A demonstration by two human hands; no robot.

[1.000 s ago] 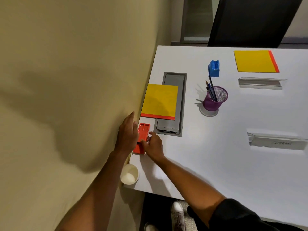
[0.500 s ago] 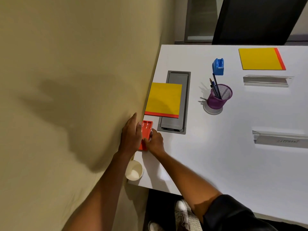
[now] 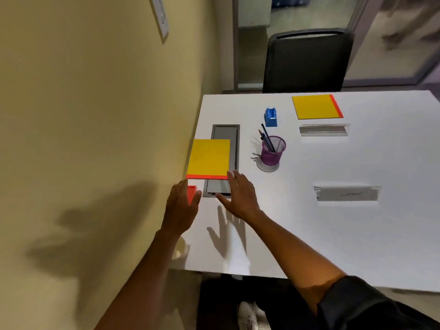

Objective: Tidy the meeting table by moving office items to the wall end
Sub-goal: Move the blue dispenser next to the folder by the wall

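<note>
A small red tray (image 3: 191, 192) lies on the white table (image 3: 333, 234) against the yellow wall, mostly hidden behind my left hand (image 3: 182, 207). That hand hovers over it with fingers straight, holding nothing. My right hand (image 3: 239, 195) is spread open above the table, over the near end of the grey cable hatch (image 3: 225, 134). A yellow notepad (image 3: 209, 158) lies by the wall, half on the hatch. Farther out stand a purple mesh pen cup (image 3: 273, 151), a blue holder (image 3: 270, 117), a second yellow notepad (image 3: 316, 106) and two clear nameplates (image 3: 323, 129) (image 3: 347, 193).
A paper cup (image 3: 181, 248) sits at the table's near left corner, partly behind my left forearm. A black chair (image 3: 307, 60) stands at the far side. A wall plate (image 3: 160, 17) is mounted on the yellow wall. My shoe (image 3: 247, 315) shows under the table.
Both hands have let go of the red tray and lifted off it with fingers spread. The right hand has moved right, over the hatch. The camera has tilted up.
</note>
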